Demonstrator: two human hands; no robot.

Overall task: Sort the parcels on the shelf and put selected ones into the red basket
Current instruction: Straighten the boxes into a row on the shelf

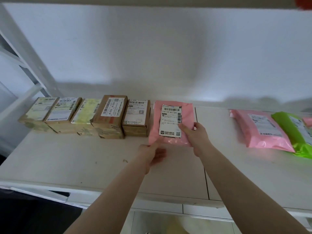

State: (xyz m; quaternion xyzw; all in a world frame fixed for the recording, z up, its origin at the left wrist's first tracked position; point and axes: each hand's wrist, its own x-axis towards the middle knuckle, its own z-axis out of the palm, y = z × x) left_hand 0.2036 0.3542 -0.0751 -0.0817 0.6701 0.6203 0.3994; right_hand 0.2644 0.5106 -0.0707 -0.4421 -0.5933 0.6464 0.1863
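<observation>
I am pinching the pink mailer (170,122) with both grips: left hand (150,153) on its near corner, right hand (195,137) on its 4 o'clock edge. It is lying on the shelf (84,157), just beside the cardboard boxes (87,115) at 9 o'clock. The slick film could be slipping from such shallow pinches as I lift.

The pink parcel's label (170,120) reads "15H-159-A01-620"; a cardboard box's label (113,106) reads "J6-S10".
</observation>
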